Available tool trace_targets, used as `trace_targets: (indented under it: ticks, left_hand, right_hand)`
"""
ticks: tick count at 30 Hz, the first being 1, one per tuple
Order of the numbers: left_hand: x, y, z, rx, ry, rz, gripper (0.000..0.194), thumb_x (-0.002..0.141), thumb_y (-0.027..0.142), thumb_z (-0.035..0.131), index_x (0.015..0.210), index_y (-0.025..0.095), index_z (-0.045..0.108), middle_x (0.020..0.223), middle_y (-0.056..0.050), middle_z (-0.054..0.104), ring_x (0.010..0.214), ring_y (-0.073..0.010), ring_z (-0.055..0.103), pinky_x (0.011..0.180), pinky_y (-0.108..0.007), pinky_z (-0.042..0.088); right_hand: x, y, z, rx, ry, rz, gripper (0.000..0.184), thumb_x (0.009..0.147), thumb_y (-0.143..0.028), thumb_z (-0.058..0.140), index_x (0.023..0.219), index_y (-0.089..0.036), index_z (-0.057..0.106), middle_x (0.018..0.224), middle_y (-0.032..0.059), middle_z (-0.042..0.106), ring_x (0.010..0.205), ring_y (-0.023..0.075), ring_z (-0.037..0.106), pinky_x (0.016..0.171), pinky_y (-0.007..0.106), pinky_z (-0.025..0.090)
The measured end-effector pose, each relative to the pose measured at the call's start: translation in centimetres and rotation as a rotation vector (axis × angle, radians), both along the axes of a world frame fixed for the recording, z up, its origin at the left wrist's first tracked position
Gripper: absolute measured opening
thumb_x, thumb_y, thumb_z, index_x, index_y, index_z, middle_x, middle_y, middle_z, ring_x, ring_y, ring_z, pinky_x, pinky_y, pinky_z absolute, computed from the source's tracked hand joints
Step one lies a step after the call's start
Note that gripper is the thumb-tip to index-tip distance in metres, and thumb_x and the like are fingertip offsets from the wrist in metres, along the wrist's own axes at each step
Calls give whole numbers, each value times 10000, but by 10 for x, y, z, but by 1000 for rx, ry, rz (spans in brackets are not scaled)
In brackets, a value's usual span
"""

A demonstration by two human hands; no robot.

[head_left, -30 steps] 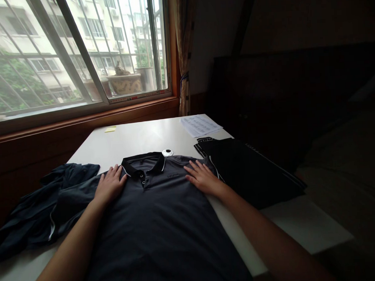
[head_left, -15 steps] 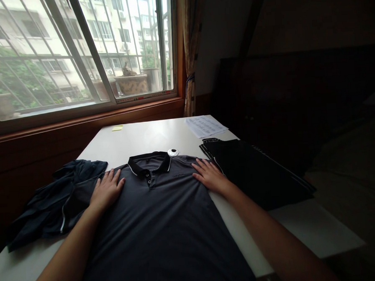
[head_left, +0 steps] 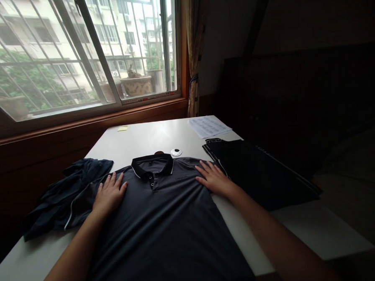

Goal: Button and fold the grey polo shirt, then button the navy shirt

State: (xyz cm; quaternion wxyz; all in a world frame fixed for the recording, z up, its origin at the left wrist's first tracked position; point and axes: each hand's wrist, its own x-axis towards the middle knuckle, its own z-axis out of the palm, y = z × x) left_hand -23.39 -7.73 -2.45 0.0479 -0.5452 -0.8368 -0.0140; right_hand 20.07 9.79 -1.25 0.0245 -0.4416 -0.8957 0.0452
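A dark grey polo shirt with a black collar lies face up on the white table, its collar pointing away from me. My left hand lies flat and open on the shirt's left shoulder, fingers spread. My right hand rests flat and open on the right shoulder, at the shirt's edge. Neither hand holds anything.
A crumpled dark garment lies left of the shirt. A folded black garment sits to the right. Beyond the collar are a small white round object, a printed paper sheet and a yellow sticky note. A window and sill stand behind.
Both hands stay flat on the shirt's shoulders. The left hand has slid slightly outward from the collar. The view has shifted, so everything sits a little further right.
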Motion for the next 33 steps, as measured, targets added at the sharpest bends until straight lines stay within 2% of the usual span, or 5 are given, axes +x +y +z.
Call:
trace_targets:
  ticks: [18,22,24,28,33]
  left_hand:
    - [2,2,4,-38,-3,17,649,1008,540,217,1581,239,259,1656,-123,211,1524,-317,196,1177,-557,237]
    - [2,6,14,-64,-10,-2,656,1002,536,247,1574,216,283,1641,-151,249,1508,-350,226,1144,-580,281]
    - [8,9,24,-61,-5,-10,638,990,520,297,1530,190,384,1601,-169,334,1474,-371,292,1107,-572,337]
    - [37,16,47,98,42,-153,431,938,415,445,1257,217,655,1386,-129,568,1276,-336,514,990,-437,462]
    - [75,37,54,193,-188,-428,211,886,289,527,967,250,718,1039,-58,672,896,-214,653,729,-294,490]
  right_hand:
    - [-3,9,-2,60,60,34,651,995,-636,291,1554,-307,348,1658,37,222,1524,292,189,1221,492,182]
    - [-6,13,-3,70,77,31,641,1000,-625,292,1547,-299,365,1651,41,246,1518,284,213,1216,489,198]
    - [-6,14,-4,73,83,27,634,1000,-619,300,1543,-300,374,1648,42,255,1515,283,221,1212,490,206]
    - [-6,16,-4,75,99,23,616,997,-606,328,1525,-300,408,1633,44,297,1506,278,244,1208,478,219]
    - [-9,11,-2,118,101,9,568,1001,-552,371,1490,-281,467,1598,55,370,1477,282,292,1198,459,238]
